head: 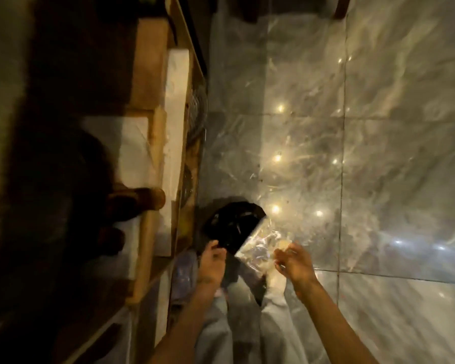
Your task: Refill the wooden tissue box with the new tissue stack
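Note:
I am looking straight down at the floor. A crumpled clear plastic wrapper point(258, 245) hangs over a black bag-lined bin point(234, 224) on the tiles. My right hand point(294, 264) pinches the wrapper's right edge. The fingers of my left hand point(212, 261) are closed on the near rim of the bin's black bag. On the wooden shelf unit to the left lie a brown wooden box shape point(149, 64) and a long white slab point(176, 127). The view is too dim and blurred to tell whether these are the tissue box and the tissue stack.
The wooden shelf unit point(153, 158) runs along the left, with dark round objects point(134, 203) on it. Glossy grey marble tiles point(352, 153) with light reflections spread to the right. Dark furniture legs point(342, 6) stand at the top. My light trouser legs point(247, 324) are below the hands.

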Demonstrator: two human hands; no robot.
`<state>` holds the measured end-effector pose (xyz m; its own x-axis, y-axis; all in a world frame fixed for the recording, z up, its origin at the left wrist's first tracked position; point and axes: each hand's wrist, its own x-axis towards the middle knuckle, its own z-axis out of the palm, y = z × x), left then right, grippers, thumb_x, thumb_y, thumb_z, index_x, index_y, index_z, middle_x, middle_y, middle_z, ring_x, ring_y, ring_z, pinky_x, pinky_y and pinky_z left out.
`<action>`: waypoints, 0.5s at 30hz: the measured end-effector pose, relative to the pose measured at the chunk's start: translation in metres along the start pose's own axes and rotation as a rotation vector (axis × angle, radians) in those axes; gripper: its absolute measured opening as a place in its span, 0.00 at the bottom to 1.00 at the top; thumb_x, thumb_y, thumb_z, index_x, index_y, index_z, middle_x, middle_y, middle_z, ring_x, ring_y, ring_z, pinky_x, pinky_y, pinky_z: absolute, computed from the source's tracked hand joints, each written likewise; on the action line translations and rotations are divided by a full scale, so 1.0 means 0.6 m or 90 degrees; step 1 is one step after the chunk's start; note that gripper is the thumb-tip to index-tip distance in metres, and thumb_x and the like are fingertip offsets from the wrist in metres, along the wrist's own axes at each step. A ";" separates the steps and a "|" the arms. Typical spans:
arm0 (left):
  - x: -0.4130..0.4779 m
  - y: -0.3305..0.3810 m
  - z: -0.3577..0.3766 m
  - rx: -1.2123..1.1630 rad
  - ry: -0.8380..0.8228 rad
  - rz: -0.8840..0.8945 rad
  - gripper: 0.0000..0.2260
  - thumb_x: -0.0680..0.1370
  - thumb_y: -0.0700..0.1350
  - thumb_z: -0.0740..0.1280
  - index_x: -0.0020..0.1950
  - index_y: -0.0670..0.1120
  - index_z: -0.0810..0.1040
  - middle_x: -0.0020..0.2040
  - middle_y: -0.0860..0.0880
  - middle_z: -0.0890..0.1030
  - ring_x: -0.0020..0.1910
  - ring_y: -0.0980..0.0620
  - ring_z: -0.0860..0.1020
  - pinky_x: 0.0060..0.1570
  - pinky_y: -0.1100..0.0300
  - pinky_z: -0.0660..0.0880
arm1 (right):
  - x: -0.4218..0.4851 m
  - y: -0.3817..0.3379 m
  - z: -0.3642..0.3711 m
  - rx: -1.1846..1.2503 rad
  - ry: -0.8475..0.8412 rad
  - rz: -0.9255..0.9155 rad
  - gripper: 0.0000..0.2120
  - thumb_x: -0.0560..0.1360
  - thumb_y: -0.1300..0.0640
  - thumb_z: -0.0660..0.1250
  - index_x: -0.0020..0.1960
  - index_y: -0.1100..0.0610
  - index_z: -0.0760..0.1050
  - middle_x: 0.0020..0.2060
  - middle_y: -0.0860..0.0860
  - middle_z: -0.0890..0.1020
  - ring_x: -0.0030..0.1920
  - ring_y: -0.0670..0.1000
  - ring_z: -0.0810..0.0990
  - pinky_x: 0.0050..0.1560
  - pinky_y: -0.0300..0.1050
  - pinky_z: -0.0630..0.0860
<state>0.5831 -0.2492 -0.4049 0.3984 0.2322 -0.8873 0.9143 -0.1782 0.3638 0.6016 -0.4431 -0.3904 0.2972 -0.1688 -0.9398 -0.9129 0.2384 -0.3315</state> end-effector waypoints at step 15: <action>0.413 -0.119 0.116 0.469 0.016 0.215 0.24 0.79 0.41 0.62 0.74 0.44 0.61 0.72 0.39 0.68 0.70 0.38 0.67 0.69 0.47 0.66 | 0.351 0.261 0.139 -0.530 0.137 -0.325 0.14 0.74 0.65 0.67 0.58 0.56 0.71 0.59 0.55 0.71 0.55 0.57 0.76 0.50 0.52 0.77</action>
<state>0.6114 -0.2452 -0.6706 0.6538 0.0727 -0.7532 0.4644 -0.8244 0.3236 0.5443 -0.3612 -0.6471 0.7261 -0.2538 -0.6390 -0.6201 -0.6433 -0.4491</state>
